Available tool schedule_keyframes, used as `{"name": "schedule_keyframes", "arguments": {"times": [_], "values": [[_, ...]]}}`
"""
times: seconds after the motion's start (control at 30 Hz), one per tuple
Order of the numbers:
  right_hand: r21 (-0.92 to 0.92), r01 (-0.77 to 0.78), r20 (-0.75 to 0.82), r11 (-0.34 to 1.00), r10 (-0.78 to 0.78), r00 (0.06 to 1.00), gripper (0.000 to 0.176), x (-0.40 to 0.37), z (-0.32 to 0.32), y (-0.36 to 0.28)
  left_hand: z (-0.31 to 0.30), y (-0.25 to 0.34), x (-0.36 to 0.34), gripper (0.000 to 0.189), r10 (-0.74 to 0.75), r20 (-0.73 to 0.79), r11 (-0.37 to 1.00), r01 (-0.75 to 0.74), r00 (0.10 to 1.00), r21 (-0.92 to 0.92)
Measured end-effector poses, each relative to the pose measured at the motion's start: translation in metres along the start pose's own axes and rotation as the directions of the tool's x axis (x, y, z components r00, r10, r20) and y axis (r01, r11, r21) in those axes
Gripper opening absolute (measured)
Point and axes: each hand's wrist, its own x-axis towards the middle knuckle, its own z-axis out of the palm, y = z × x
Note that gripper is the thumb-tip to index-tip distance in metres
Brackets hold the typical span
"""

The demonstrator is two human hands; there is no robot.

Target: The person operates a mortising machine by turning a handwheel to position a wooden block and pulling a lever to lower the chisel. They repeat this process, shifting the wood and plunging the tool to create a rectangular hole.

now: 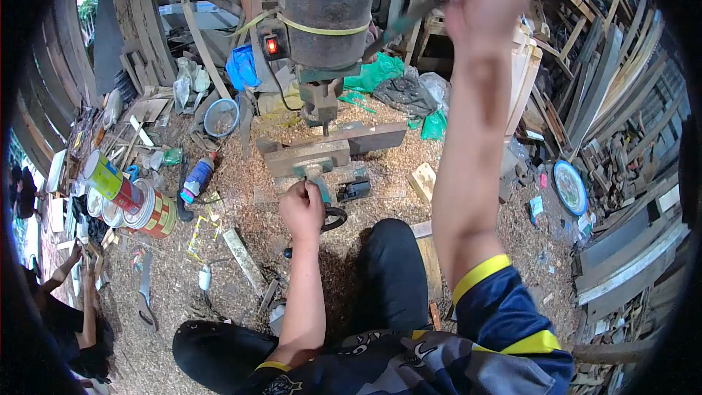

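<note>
My right hand (479, 0) is raised at the top, fingers wrapped round the lever (413, 20) of a drill-press-like machine (325, 14). My left hand (302, 211) is closed at the clamp handle (314, 173) in front of the machine's table; the fist hides most of the grip. Just right of it is a black handwheel (336, 219). A wooden piece (307, 158) sits in the clamp, with a longer wooden bar (376, 139) behind it. Above the wood points the tool bit (326, 129), under the chuck (319, 99). A red switch (272, 45) glows on the machine's side.
Wood shavings cover the floor. At left are paint buckets (157, 208), a spray can (197, 178), a handsaw (145, 292) and another person's arms (88, 296). A wood block (423, 181) lies right of the machine. A round blue-rimmed basin (570, 187) and stacked planks (636, 241) stand further right.
</note>
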Motion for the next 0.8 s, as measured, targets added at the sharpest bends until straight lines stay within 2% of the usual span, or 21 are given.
{"name": "schedule_keyframes", "arguments": {"times": [0.03,0.1,0.17,0.23,0.3,0.33,0.37,0.43,0.47,0.5,0.53,0.57,0.6,0.63,0.67,0.7,0.73,0.8], "values": [[-0.15,0.064,-0.058,0.987,-0.074,0.996,0.039,-0.023,0.012,0.001,0.003,-0.003,0.0,0.038,-0.007,-0.004,1.0,0.007,1.0,-0.004],[-0.178,0.112,-0.039,0.978,-0.12,0.992,0.038,-0.045,0.021,-0.002,0.005,-0.007,0.001,0.04,0.131,-0.055,0.99,-0.133,0.99,-0.037],[-0.185,0.106,0.16,0.977,-0.076,0.984,0.037,-0.047,0.014,-0.01,0.004,-0.008,0.0,0.038,0.102,-0.027,0.994,-0.103,0.994,-0.033],[-0.212,0.095,0.215,0.973,-0.049,0.976,0.037,-0.037,0.014,-0.013,0.004,-0.008,0.001,0.037,0.075,-0.009,0.997,-0.075,0.997,-0.029],[-0.243,0.191,0.118,0.951,-0.166,0.979,0.034,-0.018,0.012,-0.007,0.002,-0.014,0.002,0.037,0.051,0.053,0.995,-0.046,0.997,-0.086],[-0.233,0.138,0.089,0.963,-0.12,0.989,0.029,-0.008,0.02,-0.014,0.001,-0.016,0.002,0.037,0.045,0.052,0.996,-0.041,0.998,-0.081],[-0.126,0.091,-0.131,0.988,-0.108,0.986,0.027,0.002,0.029,-0.011,0.001,-0.018,0.001,0.037,0.043,0.082,0.996,-0.035,0.996,-0.087],[0.002,-0.003,-0.368,1.0,0.004,0.93,0.024,0.021,0.065,-0.019,0.002,-0.016,0.0,0.036,0.039,0.116,0.995,-0.028,0.992,-0.093],[0.001,-0.004,-0.369,1.0,0.005,0.929,0.024,0.023,0.051,-0.015,0.003,-0.013,0.0,0.037,0.057,0.038,0.994,-0.053,0.998,-0.094],[-0.055,0.015,-0.216,0.998,-0.027,0.976,0.025,0.026,0.025,-0.008,0.003,-0.01,0.0,0.038,0.075,-0.043,0.992,-0.079,0.996,-0.094],[-0.107,0.044,-0.055,0.993,-0.05,0.997,0.026,0.025,0.004,-0.003,0.004,-0.007,0.0,0.038,0.075,-0.045,0.992,-0.079,0.996,-0.095],[-0.106,0.043,-0.054,0.993,-0.049,0.997,0.026,0.018,-0.009,0.0,0.004,-0.004,-0.002,0.038,0.04,-0.049,0.996,-0.044,0.998,-0.081],[0.011,0.115,0.217,0.993,-0.115,0.969,0.03,0.011,-0.021,0.003,0.005,-0.003,-0.002,0.037,0.006,-0.054,0.998,-0.01,0.999,-0.066],[0.144,0.152,0.462,0.978,-0.203,0.864,0.034,0.008,-0.027,0.006,0.005,-0.003,-0.002,0.037,0.006,-0.055,0.998,-0.01,0.998,-0.063],[-0.006,0.155,0.254,0.988,-0.148,0.956,0.035,-0.018,-0.005,0.001,0.005,-0.004,-0.001,0.037,0.049,-0.071,0.997,-0.053,0.996,-0.054],[-0.152,0.12,0.027,0.981,-0.118,0.993,0.038,-0.047,0.019,-0.006,0.005,-0.005,0.0,0.036,0.092,-0.089,0.994,-0.096,0.992,-0.046],[-0.148,0.122,0.03,0.982,-0.119,0.992,0.038,-0.055,0.019,-0.003,0.005,-0.004,0.001,0.036,0.091,-0.094,0.994,-0.096,0.991,-0.043],[-0.056,0.255,0.182,0.965,-0.241,0.953,0.041,-0.067,0.014,0.004,0.003,0.0,0.001,0.035,0.107,-0.08,0.993,-0.11,0.991,-0.041]]}}
